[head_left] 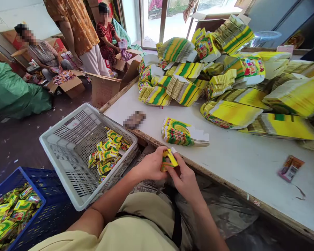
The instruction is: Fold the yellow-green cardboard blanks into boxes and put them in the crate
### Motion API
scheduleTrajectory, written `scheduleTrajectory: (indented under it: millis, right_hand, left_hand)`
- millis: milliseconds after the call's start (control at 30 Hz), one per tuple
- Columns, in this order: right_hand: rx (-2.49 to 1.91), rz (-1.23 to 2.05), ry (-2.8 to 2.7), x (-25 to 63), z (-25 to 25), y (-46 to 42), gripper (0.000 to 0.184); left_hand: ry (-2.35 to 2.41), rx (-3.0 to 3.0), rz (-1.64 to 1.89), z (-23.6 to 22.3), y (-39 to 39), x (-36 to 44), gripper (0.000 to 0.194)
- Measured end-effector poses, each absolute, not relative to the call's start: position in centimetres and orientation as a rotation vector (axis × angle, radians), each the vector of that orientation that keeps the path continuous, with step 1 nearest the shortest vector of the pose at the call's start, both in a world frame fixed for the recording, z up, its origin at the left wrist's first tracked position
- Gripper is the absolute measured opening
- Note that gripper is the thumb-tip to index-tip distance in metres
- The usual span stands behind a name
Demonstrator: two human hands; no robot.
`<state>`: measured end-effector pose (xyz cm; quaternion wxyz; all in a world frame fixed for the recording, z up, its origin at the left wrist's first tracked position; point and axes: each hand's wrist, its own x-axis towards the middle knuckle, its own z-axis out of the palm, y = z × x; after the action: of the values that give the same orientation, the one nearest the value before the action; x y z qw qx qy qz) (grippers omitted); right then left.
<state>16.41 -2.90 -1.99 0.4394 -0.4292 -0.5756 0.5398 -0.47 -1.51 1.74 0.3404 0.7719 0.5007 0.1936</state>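
Observation:
Both my hands meet at the table's near edge around one small yellow and green carton (169, 159). My left hand (150, 166) grips its left side with curled fingers. My right hand (184, 176) pinches its right side between thumb and fingers. Just beyond, on the white table (232, 164), lies a short stack of flat yellow-green carton blanks (184, 132). To my left a grey plastic crate (68, 153) holds several folded small cartons (108, 151).
Large heaps of flat yellow-green packaging (225, 76) cover the table's far side. A small orange packet (290, 168) lies at the right. A blue crate (13, 209) with packets stands at lower left. Other people sit and stand by cardboard boxes (104, 89) at the back left.

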Motion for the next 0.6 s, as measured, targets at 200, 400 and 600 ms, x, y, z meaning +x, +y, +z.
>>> scheduleTrajectory:
  millis: [200,400,600]
  right_hand:
    - [-1.148,0.799,-1.534,16.1,-1.8,-2.3,0.028]
    - [-1.182,0.517,-1.745,17.3,-1.5,-1.7,0.038]
    - [-1.201,0.405,-1.838,17.1,-1.7,-1.7,0.039]
  left_hand:
    - [1.413,2.093,0.746,1.2,-1.3,-0.5,0.065]
    - [1.437,2.134,0.817,1.2,-1.0,-1.6,0.055]
    - [1.558,2.204,0.783,-0.2,-1.2,-1.1,0.061]
